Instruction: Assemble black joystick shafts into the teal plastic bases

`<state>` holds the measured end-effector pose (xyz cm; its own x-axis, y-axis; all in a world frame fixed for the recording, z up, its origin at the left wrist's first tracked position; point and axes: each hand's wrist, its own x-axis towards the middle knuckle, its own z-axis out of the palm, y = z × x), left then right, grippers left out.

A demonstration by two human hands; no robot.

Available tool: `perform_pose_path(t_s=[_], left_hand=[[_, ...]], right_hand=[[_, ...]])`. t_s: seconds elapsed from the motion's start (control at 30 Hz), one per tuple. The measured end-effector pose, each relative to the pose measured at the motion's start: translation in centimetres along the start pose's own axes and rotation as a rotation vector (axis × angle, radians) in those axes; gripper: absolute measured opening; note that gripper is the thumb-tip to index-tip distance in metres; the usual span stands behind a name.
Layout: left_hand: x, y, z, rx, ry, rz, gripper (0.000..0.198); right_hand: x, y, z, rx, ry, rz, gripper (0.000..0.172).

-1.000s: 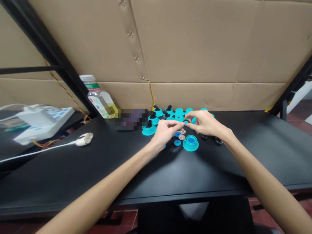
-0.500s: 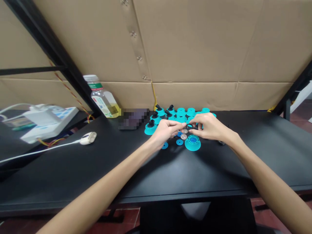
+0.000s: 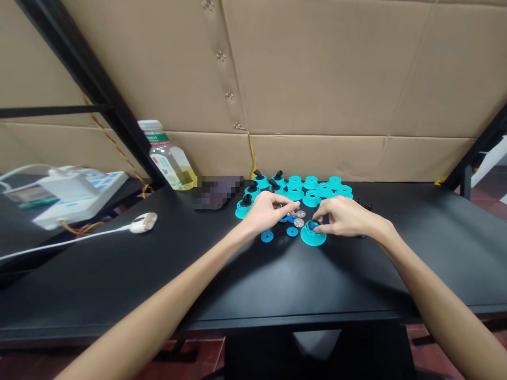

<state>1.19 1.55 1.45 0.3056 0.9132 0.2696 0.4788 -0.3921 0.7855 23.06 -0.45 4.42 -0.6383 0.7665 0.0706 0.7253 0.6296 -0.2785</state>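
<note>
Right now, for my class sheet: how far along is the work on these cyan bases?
Done: five bases carry black sticks. In hand: the right hand is at the front base, fingers on its blue centre. Left: bare bases at the back, loose blue discs and silver washers.

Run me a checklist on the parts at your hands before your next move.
1. Right hand on the blue centre of the turquoise base: ok, fingertips touch it.
2. That base upright on the black table: ok.
3. Two silver washers uncovered between the hands: ok.
4. Two blue discs flat and uncovered, just past the left hand: ok.
5. Left grip empty: cannot tell, the fingers hide any small part.
6. Right grip holding a part: cannot tell, the fingers cover the spot.
</note>
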Motion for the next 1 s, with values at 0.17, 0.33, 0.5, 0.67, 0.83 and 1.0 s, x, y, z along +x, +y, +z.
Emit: perform_pose_path(t_s=[0.17,0.33,0.5,0.67,0.83,1.0], left_hand=[[-0.1,0.6,-0.1,-0.001,-0.020,-0.014,0.033],[-0.3,0.6,-0.2,0.003,-0.066,0.021,0.033],[-0.5,0.5,0.0,0.071,-0.169,0.120,0.026],[-0.9,0.3,0.3,0.207,-0.220,0.313,0.029],[-1.3,0.5,0.5,0.307,-0.272,0.321,0.031],[-1.3,0.4,0.8,0.339,-0.283,0.340,0.031]], right_hand=[[-0.1,-0.1,0.0,-0.016,-0.017,0.010,0.024],[-0.5,0.1,-0.2,-0.013,-0.020,0.015,0.025],[-0.6,0.3,-0.5,0.060,0.003,0.008,0.021],[-0.2,0.4,-0.2,0.078,-0.007,0.036,0.020],[0.0,0.3,0.3,0.067,-0.020,0.070,0.021],[0.2,0.3,0.7,0.075,-0.010,0.074,0.021]])
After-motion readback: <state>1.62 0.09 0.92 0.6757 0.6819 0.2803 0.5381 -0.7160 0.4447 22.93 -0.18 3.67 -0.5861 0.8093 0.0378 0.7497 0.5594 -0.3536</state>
